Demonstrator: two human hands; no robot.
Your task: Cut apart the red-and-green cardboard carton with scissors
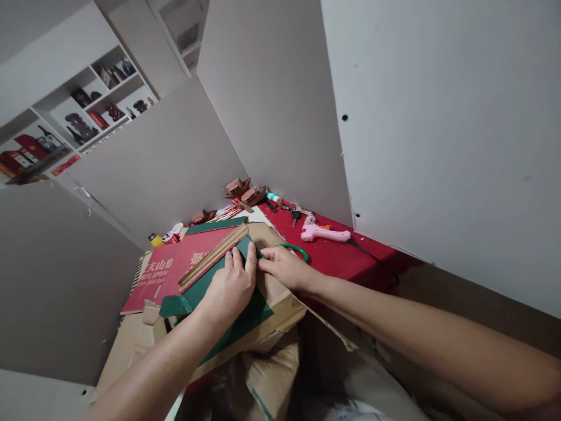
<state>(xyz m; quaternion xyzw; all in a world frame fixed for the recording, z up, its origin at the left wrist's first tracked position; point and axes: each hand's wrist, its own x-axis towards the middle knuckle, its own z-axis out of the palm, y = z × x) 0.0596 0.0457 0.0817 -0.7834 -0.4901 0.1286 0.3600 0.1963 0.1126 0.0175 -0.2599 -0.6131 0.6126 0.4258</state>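
Note:
A green-faced piece of cardboard (204, 290) lies slanted over brown paper (283, 316). My left hand (232, 283) presses on its top with the fingers stretched out, beside a stack of narrow cardboard strips (214, 255). At the far right end of the piece, my right hand (287, 268) pinches its edge between thumb and fingers. A green loop (299, 250), perhaps a scissors handle, shows just behind the right hand. Under and beyond the strips is red printed cardboard (169, 266).
A pink glue gun (324, 231) with a black cord lies on the red tabletop (363, 251). Small brown model boats (252, 196), keys (297, 216) and a white-green tube (274, 197) are at the back. Grey panels (272, 88) wall in the table. Shelves (87, 108) stand behind.

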